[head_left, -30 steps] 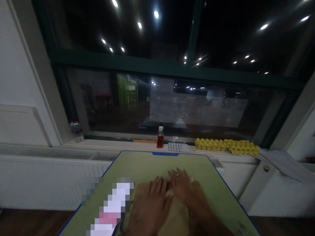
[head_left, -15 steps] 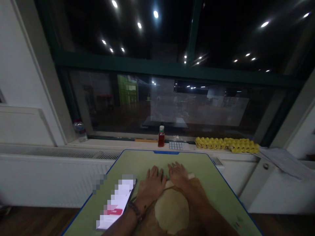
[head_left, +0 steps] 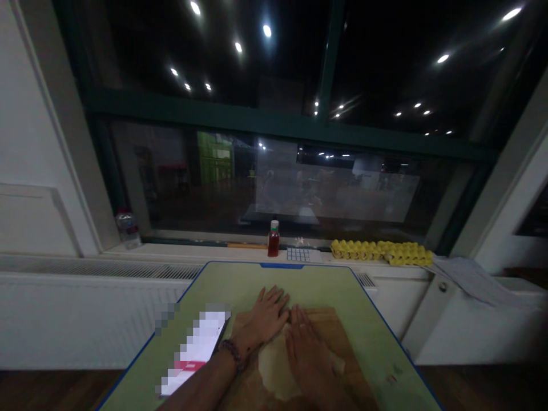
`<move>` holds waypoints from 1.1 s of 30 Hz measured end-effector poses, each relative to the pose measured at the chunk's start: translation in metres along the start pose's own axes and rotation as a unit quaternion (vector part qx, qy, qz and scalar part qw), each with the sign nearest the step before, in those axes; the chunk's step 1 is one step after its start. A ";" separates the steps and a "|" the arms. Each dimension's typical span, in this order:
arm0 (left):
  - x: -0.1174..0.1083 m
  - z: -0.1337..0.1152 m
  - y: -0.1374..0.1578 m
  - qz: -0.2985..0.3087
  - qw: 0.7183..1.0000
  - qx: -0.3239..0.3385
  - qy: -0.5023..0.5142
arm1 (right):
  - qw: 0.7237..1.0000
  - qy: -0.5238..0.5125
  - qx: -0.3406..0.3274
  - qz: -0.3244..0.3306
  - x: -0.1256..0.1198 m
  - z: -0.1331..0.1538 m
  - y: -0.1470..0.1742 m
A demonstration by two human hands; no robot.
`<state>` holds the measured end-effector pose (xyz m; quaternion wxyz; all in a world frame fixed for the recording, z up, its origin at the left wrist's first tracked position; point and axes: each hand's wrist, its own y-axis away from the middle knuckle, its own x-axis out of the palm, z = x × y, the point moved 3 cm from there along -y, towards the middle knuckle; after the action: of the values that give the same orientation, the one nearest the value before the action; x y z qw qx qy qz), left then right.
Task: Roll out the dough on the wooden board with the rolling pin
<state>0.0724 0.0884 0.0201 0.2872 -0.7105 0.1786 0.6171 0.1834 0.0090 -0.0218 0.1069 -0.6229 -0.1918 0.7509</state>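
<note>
A flat round sheet of dough (head_left: 276,368) lies on a wooden board (head_left: 349,351). My left hand (head_left: 269,314) lies flat near the board's far edge, fingers stretched forward and spread. My right hand (head_left: 303,345) rests flat over the dough's right part, its fingers straight and pointing away from me. From under the right hand's outer side sticks out the end of a pale rod, likely a rolling pin (head_left: 338,363); the hands hide the rest of it. A beaded bracelet (head_left: 231,351) circles my left wrist.
The board sits on a green folding table (head_left: 240,279) with a blue rim. Left of the board lies a phone (head_left: 201,342), partly pixelated. Along the windowsill stand a bottle of red liquid (head_left: 273,242), a water bottle (head_left: 128,231) and yellow egg trays (head_left: 381,251).
My right hand has drawn back toward me and over the dough. The pale rod's right end has come nearer, so it slants differently. My left hand has shifted slightly.
</note>
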 end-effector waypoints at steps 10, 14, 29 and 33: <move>0.006 -0.009 -0.048 0.009 0.998 -0.056 -0.010 | 0.984 0.074 0.067 0.144 -0.033 -0.037 -0.047; 0.004 -0.006 -0.025 -0.004 0.999 -0.034 -0.007 | 0.992 0.047 0.053 0.104 -0.026 -0.014 -0.026; 0.004 -0.010 -0.010 0.010 0.998 -0.059 -0.037 | 0.984 0.040 -0.005 0.173 -0.023 -0.031 -0.076; -0.003 -0.023 0.012 -0.003 0.997 -0.066 -0.035 | 0.985 0.013 -0.042 0.167 -0.016 -0.034 -0.060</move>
<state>0.0823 0.0639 0.0227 0.2478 -0.7062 0.1257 0.6513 0.2152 0.0622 0.0132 -0.0442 -0.6602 -0.1152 0.7409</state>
